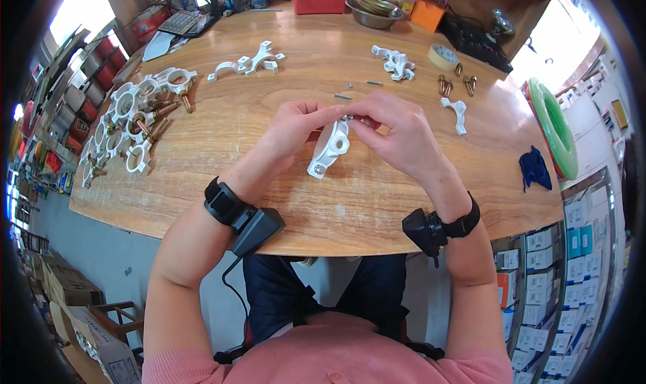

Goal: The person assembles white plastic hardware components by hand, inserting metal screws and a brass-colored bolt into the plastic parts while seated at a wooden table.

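My left hand (296, 126) is closed on a white ring-shaped pipe clamp (331, 148), gripping its upper end. A screw head sits in the clamp's lower lug (319, 170). At the upper end my right hand (398, 123) pinches a small metal fastener (347, 117); whether it is a nut or a screw head is too small to tell. Just beyond the hands lie a short screw (343, 96), another screw (374, 83) and a tiny nut (349, 85). The clamp rests on or hovers just over the table; I cannot tell which.
Assembled white clamps (126, 103), some with brass-coloured bolts, pile up on the left. Loose clamp halves (259, 59) lie farther back, others (396, 63) at back right, one (456, 115) nearer. Brass-coloured bolts (469, 85), a tape roll (443, 57) and a blue cloth (534, 168) are rightward.
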Demonstrator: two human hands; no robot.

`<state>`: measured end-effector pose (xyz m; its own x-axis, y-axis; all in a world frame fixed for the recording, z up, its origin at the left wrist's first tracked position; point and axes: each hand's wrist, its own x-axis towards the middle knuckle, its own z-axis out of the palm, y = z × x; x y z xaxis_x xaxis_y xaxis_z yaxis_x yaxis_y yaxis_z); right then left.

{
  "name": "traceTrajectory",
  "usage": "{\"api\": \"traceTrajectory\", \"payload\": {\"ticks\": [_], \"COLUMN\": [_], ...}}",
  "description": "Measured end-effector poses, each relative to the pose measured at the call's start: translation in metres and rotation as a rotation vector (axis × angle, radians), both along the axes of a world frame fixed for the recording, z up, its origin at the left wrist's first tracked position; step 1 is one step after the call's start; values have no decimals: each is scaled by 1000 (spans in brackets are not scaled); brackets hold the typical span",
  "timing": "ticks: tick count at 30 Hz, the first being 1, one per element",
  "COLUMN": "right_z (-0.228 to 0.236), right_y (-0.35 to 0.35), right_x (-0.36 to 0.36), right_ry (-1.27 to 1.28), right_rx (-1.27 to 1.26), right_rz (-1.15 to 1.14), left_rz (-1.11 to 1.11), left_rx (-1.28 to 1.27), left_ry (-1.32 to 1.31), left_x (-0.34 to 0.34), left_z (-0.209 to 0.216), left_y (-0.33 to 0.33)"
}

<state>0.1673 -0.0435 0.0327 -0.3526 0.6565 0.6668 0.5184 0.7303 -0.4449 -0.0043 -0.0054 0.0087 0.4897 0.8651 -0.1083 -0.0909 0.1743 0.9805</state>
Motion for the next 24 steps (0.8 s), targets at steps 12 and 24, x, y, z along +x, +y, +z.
{"api": "traceTrajectory", "payload": {"ticks": [12,24], "right_z": [3,-1], "right_y": [-3,-2], "right_x": [2,1], "right_ry": [-112,-101], "right_rx": [-17,-5], "right_rz": [-74,-89], "left_rz": [-34,-40], "left_rx": [24,-5], "left_ry": [-43,-123], "left_x": [1,2], "left_z": [-1,-4], "left_y": [-2,-1]}}
